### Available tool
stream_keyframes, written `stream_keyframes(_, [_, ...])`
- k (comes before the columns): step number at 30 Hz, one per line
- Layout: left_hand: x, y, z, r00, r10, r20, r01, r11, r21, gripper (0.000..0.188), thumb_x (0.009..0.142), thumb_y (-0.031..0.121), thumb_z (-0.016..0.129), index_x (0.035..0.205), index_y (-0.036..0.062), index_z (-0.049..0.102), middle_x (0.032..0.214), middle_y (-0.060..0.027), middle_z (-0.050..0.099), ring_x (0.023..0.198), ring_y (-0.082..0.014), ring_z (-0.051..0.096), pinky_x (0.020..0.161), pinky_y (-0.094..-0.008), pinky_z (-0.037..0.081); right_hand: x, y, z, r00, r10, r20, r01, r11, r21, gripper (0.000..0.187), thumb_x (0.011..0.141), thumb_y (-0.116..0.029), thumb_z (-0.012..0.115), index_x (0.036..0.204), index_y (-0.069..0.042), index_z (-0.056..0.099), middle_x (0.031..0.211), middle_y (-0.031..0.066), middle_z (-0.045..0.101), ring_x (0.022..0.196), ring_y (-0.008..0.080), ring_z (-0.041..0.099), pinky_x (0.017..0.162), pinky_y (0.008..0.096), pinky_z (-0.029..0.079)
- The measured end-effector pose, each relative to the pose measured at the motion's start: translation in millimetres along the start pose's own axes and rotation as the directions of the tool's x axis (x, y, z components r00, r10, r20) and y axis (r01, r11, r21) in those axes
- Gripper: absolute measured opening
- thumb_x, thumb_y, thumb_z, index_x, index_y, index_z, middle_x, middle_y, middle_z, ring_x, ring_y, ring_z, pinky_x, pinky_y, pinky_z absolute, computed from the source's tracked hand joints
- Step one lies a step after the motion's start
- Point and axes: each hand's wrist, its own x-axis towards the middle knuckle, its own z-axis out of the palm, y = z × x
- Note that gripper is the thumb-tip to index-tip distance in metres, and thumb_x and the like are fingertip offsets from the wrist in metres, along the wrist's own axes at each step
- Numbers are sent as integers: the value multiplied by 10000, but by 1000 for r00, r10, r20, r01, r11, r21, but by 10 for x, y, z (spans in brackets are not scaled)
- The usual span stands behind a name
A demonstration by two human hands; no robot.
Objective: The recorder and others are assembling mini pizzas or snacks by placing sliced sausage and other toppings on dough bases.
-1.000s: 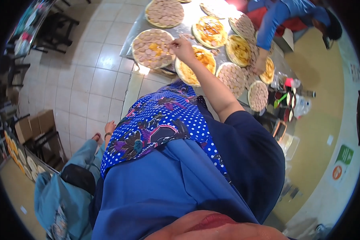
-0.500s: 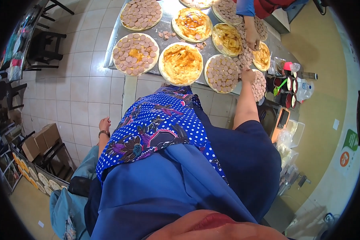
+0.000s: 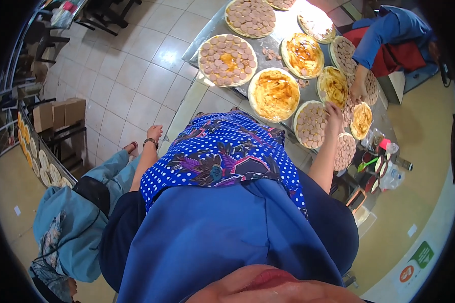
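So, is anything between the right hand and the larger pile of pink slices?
Nothing visible: the right hand is close beside the larger pile of pink slices. The co-worker's hand is farther along the pile, not between them.

the right hand (image 3: pixel 333 115) has travelled: a second ago it was well left of the slice-covered dough round (image 3: pixel 309 126), then beside that round's right edge; now it has shifted to its upper right edge. the co-worker's hand (image 3: pixel 359 90) is farther from that round than a second ago.
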Motion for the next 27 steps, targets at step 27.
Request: stream_keyframes(27, [-137, -1167, -581, 979, -158, 127, 186, 951, -247, 351, 809, 351, 572, 946, 30, 615, 757, -38, 611, 599, -137, 542, 561, -284, 427, -555, -741, 3681, 574, -320, 754, 712, 650, -266, 196, 677, -123, 701, 824, -14, 631, 710, 88, 634, 637, 168, 597, 595, 296, 470])
